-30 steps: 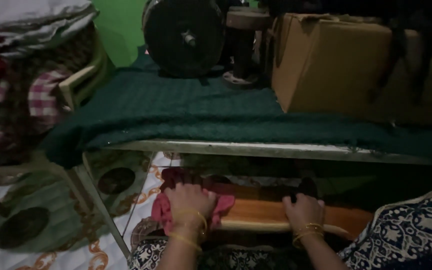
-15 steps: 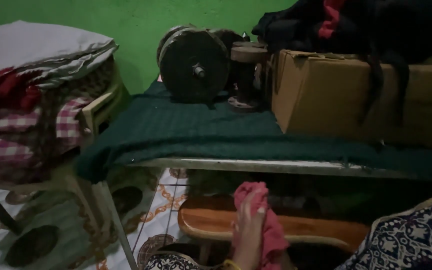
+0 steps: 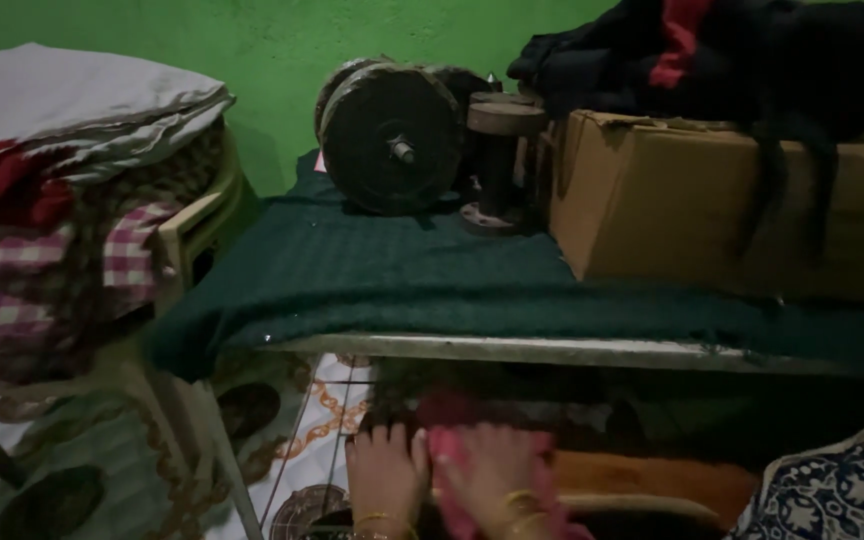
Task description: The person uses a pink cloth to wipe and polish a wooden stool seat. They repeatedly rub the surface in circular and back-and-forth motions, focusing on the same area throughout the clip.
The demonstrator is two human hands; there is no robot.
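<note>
My left hand (image 3: 384, 472) lies flat with fingers spread on the left end of a low polished wooden board (image 3: 652, 472) under the table. My right hand (image 3: 492, 472) is just to its right, pressed down on a pink cloth (image 3: 445, 443) that bunches between and under the two hands. Both wrists wear gold bangles. The hands are motion-blurred, so the exact grip is hard to read.
A table draped in dark green cloth (image 3: 402, 280) with a pale metal edge (image 3: 552, 352) stands over the board. On it sit a dark round wheel (image 3: 392, 135), a spool (image 3: 497, 160) and a cardboard box (image 3: 712, 210) topped with dark clothes. A chair piled with fabrics (image 3: 72, 200) stands left.
The pink cloth was lifted off the board in one raised hand half a second ago. Now both hands are back down on the board's left end with the cloth. The view tilted upward.
</note>
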